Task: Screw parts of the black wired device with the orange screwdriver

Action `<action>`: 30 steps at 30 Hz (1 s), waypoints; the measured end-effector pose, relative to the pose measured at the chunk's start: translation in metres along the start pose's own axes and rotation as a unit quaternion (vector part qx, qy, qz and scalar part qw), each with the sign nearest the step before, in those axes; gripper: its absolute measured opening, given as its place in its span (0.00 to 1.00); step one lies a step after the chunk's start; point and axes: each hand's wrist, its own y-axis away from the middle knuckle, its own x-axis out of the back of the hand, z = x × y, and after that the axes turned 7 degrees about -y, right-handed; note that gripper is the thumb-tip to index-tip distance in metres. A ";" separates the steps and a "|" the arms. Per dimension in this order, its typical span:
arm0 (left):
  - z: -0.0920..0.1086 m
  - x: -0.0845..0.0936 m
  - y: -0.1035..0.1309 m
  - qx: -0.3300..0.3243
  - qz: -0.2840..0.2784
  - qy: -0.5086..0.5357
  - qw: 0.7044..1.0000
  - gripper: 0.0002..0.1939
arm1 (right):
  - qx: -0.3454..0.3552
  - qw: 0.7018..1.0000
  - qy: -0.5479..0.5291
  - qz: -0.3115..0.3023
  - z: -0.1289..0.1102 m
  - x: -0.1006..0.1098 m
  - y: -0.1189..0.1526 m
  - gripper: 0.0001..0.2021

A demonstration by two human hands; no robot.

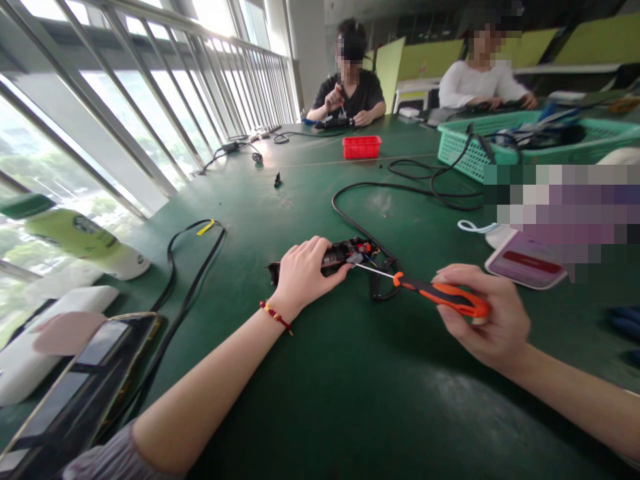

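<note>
On the green table (320, 387) lies a black corded device (341, 255) with its housing opened; red, blue and yellow wires show at its right end. My left hand (306, 270) is wrapped over the device's middle and holds it down. My right hand (487, 313) grips the orange and black handle of a screwdriver (440, 295). Its thin metal shaft points left, and the tip reaches the wired end of the device, close to my left thumb. Whether the tip sits in a screw is too small to tell. A black cord (350, 215) runs from the device toward the back right.
A red basket (361, 148) and a small black part (277, 180) stand farther back. At right are a green basket (460, 150) and a phone (525, 260). A bottle (85, 237), a tablet-like device (75, 393) and a black strap (193, 293) lie left. Two people sit opposite.
</note>
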 end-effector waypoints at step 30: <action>0.001 0.002 0.000 0.005 -0.016 0.004 1.000 0.14 | -0.011 1.000 -0.015 -0.016 0.003 -0.001 0.004 0.21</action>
